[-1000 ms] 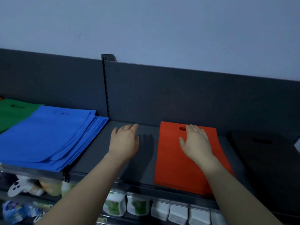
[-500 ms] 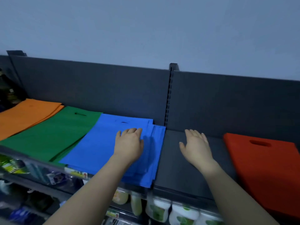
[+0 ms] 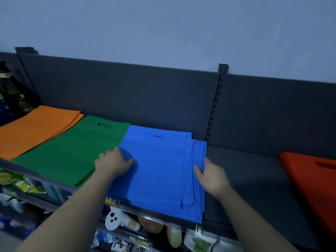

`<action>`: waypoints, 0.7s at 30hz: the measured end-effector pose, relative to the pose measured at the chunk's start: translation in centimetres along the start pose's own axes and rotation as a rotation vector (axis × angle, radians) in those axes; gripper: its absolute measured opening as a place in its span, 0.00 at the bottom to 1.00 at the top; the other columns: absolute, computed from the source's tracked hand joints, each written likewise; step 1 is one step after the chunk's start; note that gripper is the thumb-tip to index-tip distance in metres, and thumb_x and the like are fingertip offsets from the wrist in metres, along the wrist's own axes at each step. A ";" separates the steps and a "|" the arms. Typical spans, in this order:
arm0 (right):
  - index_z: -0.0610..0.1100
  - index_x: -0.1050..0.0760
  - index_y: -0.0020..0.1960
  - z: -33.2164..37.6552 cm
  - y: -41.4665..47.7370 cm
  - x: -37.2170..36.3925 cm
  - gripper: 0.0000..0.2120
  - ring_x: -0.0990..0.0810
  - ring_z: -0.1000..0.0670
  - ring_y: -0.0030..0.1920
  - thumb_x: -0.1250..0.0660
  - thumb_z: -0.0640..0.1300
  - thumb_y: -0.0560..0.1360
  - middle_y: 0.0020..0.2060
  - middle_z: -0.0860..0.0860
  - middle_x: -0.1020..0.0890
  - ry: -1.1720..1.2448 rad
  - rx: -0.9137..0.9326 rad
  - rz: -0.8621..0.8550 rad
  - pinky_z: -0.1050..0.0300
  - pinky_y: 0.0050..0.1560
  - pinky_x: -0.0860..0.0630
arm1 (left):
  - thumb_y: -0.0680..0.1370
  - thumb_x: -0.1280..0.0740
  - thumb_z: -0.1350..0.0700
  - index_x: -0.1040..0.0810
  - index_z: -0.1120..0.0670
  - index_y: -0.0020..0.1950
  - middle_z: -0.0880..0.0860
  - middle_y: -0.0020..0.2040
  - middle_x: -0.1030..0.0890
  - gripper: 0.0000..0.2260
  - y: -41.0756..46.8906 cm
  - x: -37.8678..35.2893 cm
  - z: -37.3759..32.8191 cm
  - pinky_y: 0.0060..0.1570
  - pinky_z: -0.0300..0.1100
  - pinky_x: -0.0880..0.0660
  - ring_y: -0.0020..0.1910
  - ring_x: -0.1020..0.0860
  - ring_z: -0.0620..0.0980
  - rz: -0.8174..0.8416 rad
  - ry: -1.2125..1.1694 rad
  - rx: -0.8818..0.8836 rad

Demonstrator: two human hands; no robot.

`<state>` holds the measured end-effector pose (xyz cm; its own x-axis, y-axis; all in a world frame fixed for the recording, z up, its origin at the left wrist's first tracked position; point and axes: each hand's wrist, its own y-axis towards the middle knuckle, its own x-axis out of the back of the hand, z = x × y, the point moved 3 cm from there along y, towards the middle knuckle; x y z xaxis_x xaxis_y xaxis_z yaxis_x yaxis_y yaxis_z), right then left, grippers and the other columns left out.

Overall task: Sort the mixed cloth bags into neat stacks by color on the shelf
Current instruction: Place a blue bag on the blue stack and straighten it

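Left grip (image 3: 114, 163) is laid flat, uncurled, on blue stack (image 3: 160, 170) at frame centre; right grip (image 3: 211, 176), also uncurled, is set against its fanned edge. Colours are separated; squaring is judged outstanding.

One head-worn camera is looking forward and down from close in front of the shelf (image 3: 254, 175), near enough that the left hand (image 3: 114, 161) and right hand (image 3: 213, 176) are reaching in from the near side. It is facing the far back panel (image 3: 127, 91) and wall (image 3: 163, 24), and is also catching the lower shelves (image 3: 32, 199) at near left.
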<state>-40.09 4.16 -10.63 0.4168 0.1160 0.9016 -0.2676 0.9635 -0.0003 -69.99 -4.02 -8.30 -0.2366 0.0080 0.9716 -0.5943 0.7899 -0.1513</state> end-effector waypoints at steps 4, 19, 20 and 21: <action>0.42 0.33 0.68 -1.0 0.0 -1.7 0.25 0.21 0.47 0.54 0.43 0.57 0.78 0.56 0.48 0.20 0.259 -0.070 -0.046 0.47 0.53 0.21 | 0.74 0.37 0.35 0.44 0.57 0.77 0.57 0.68 0.29 0.40 0.5 -0.9 -1.3 0.59 0.51 0.26 0.65 0.29 0.60 -0.017 -0.062 -0.117; 0.47 0.31 0.70 -1.1 -1.5 -1.2 0.21 0.28 0.55 0.56 0.37 0.42 0.77 0.58 0.56 0.25 0.508 -0.074 -0.148 0.59 0.52 0.31 | 0.73 0.27 0.48 0.23 0.63 0.53 0.58 0.51 0.19 0.20 1.7 -0.7 -3.8 0.43 0.46 0.25 0.46 0.21 0.57 0.162 -0.626 -0.058; 0.48 0.31 0.69 -1.1 -1.6 -1.2 0.21 0.28 0.56 0.56 0.37 0.42 0.77 0.56 0.57 0.26 0.516 -0.072 -0.145 0.59 0.52 0.31 | 0.73 0.27 0.48 0.23 0.63 0.49 0.58 0.48 0.19 0.18 2.0 -0.5 -3.8 0.40 0.45 0.26 0.43 0.21 0.56 0.185 -0.660 -0.045; 0.49 0.30 0.68 -1.1 -1.6 -1.1 0.20 0.27 0.57 0.55 0.37 0.41 0.77 0.55 0.59 0.26 0.528 -0.070 -0.140 0.59 0.52 0.30 | 0.73 0.27 0.49 0.23 0.62 0.44 0.57 0.45 0.20 0.16 2.3 -0.2 -3.8 0.38 0.44 0.28 0.40 0.22 0.54 0.194 -0.666 -0.040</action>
<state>-39.18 2.72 -12.09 0.8284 0.0730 0.5554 -0.1271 0.9901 0.0594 -68.39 0.14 -8.12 -0.7647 -0.2161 0.6070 -0.4676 0.8343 -0.2920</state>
